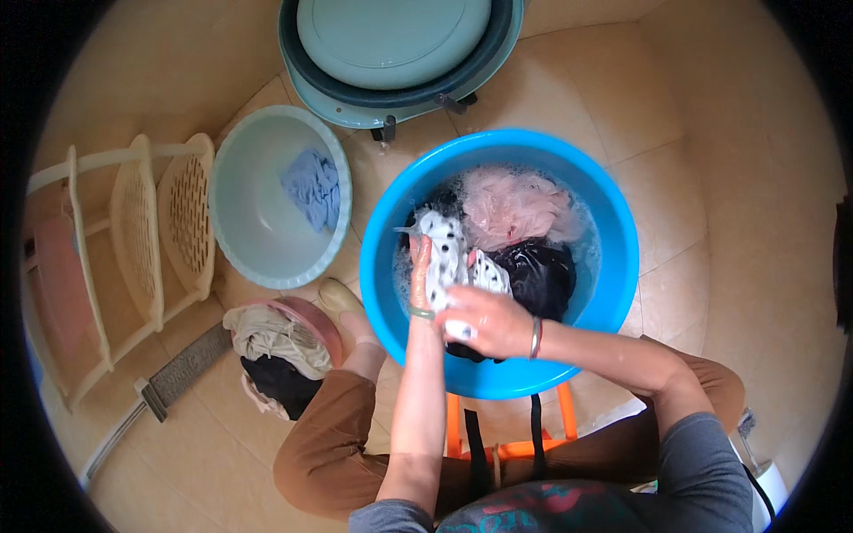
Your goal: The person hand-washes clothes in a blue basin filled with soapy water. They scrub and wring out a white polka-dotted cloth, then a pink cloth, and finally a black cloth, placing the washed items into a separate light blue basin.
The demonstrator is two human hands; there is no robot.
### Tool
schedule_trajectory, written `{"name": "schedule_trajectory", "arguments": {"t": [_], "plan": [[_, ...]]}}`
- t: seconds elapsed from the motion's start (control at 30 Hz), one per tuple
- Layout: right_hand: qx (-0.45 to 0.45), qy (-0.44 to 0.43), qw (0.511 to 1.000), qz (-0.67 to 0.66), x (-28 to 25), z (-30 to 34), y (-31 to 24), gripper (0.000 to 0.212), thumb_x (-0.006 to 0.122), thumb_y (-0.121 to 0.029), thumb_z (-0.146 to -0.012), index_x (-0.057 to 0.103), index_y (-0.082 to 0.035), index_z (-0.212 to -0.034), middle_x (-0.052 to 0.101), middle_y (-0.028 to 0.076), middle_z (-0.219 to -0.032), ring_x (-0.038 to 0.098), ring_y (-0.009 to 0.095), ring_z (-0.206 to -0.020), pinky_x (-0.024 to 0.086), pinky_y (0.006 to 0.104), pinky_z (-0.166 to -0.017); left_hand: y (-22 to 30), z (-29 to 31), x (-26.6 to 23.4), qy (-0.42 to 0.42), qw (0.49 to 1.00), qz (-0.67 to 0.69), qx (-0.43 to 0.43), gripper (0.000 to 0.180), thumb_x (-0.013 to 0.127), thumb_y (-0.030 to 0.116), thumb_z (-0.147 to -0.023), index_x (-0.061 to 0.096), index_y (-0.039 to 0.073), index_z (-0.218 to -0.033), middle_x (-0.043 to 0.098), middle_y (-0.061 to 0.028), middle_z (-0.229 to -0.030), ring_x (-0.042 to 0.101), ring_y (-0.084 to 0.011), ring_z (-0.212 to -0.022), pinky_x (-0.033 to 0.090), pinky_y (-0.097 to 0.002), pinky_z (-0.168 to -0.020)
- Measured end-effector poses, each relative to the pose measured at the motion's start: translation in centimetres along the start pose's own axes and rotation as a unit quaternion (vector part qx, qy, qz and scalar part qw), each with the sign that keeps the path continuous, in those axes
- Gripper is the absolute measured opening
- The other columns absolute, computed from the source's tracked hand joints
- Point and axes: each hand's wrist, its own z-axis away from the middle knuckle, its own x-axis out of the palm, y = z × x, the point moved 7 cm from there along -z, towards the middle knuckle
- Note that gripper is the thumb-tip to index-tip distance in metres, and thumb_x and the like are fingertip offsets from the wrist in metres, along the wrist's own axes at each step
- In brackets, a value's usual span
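A blue basin (pixel 380 324) of sudsy water stands in front of me. In it, my left hand (pixel 421 271) grips a white cloth with black dots (pixel 442 266), the thumb along its left edge. My right hand (pixel 496 322) is closed and slightly blurred over the near part of that cloth, by my left wrist. A small white patch (pixel 459 330) shows at its fingers; I cannot tell whether it is soap, foam or cloth. Pink fabric (pixel 515 209) lies in the water at the far side, with a wet black garment (pixel 538 277) to the right.
A pale green basin (pixel 240 200) holding a blue cloth (pixel 313 189) stands left. Beyond stands a folded teal tub (pixel 395 40). Clothes (pixel 280 342) fill a pink basin (pixel 311 322) beside my foot. A cream shelf rack (pixel 147 235) lines the left wall; an orange frame (pixel 453 426) sits below.
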Motion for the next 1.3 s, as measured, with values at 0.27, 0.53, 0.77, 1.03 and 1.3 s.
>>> {"name": "schedule_trajectory", "arguments": {"t": [0.27,0.53,0.77,1.03,1.3], "plan": [[-0.044,0.040,0.985,0.160,-0.2,-1.2,-6.2,0.031,0.068,-0.030,-0.078,0.064,-0.012,-0.103,0.055,0.003,-0.095,0.055,0.018,-0.084,0.050,0.0285,-0.064,-3.0,1.6,1.7,-0.078,0.997,0.002,0.008,0.048,0.060,0.031,-0.094,0.044,0.015,-0.136,0.057,-0.0056,-0.109,0.057,-0.0176,-0.096,0.051,-0.0310,-0.078],[-0.015,0.174,0.981,0.080,-1.5,-2.0,-2.7,0.009,0.067,-0.015,-0.075,0.060,-0.011,-0.074,0.053,0.004,-0.073,0.059,0.022,-0.066,0.050,0.0334,-0.055,-3.4,1.6,-1.1,0.003,0.999,0.027,-0.039,0.035,0.057,0.035,-0.095,0.056,0.010,-0.119,0.064,-0.0054,-0.095,0.062,-0.0209,-0.081,0.051,-0.0347,-0.067],[0.229,0.200,0.953,-0.004,-0.3,-0.2,11.2,0.015,0.060,-0.019,-0.084,0.058,-0.006,-0.077,0.060,0.018,-0.076,0.061,0.036,-0.069,0.048,0.0451,-0.055,-2.2,4.2,1.3,0.241,0.962,-0.053,0.117,0.032,0.055,0.030,-0.094,0.065,0.000,-0.102,0.067,-0.0089,-0.094,0.065,-0.0187,-0.080,0.053,-0.0326,-0.072],[0.321,0.259,0.899,0.146,-3.3,1.6,16.1,0.021,0.062,-0.021,-0.087,0.059,-0.010,-0.105,0.060,0.018,-0.104,0.058,0.036,-0.094,0.048,0.0439,-0.077,2.3,2.3,-1.8,0.202,0.955,-0.163,0.143,0.059,0.062,0.030,-0.093,0.035,0.012,-0.143,0.048,-0.0077,-0.136,0.050,-0.0215,-0.120,0.040,-0.0466,-0.098],[0.268,-0.122,0.892,0.343,3.0,2.0,19.1,0.034,0.056,-0.010,-0.084,0.059,-0.015,-0.117,0.053,0.008,-0.125,0.058,0.027,-0.104,0.052,0.0411,-0.082,-0.9,-2.6,-8.3,0.233,0.900,-0.359,0.082,0.054,0.056,0.001,-0.091,0.040,0.017,-0.141,0.060,-0.0019,-0.121,0.062,-0.0122,-0.090,0.051,-0.0252,-0.062]]}}
